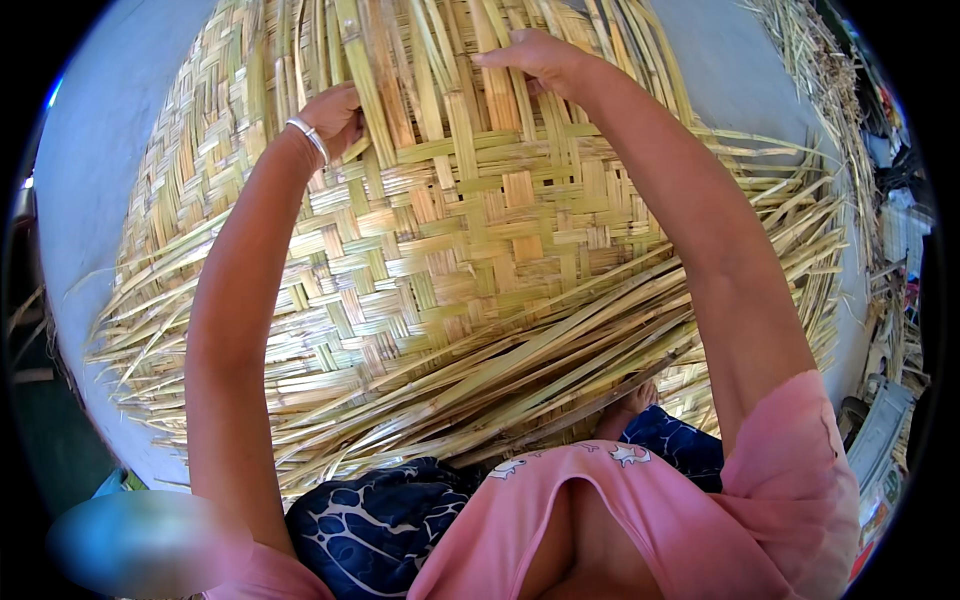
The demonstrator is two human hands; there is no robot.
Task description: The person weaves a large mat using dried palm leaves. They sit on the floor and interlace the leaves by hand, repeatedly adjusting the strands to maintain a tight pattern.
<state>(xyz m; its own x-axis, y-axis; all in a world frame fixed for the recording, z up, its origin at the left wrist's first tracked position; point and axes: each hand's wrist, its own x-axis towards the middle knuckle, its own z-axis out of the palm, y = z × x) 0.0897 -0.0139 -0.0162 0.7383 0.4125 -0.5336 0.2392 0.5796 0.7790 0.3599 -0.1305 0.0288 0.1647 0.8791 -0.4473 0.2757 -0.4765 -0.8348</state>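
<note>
A large mat [410, 240] of flat yellow-green reed strips lies before me, woven in a twill pattern. Loose upright strips [430, 80] stick out from its far part, past a crosswise strip [490, 142]. My left hand [335, 118], with a silver bangle [310, 140] on the wrist, is closed at the left side of these strips, fingertips partly hidden behind one. Farther off to the right, my right hand [545, 62] grips among the upright strips, a digit stretched leftward over them and the other fingers bent and partly hidden.
A thick bundle of loose reed strips [520, 370] runs slantwise across the mat's near part, close to my legs. Frayed ends [800, 210] spread at the right. The grey floor [100, 180] surrounds the mat. Reed scraps [810, 50] and mixed items line the right edge.
</note>
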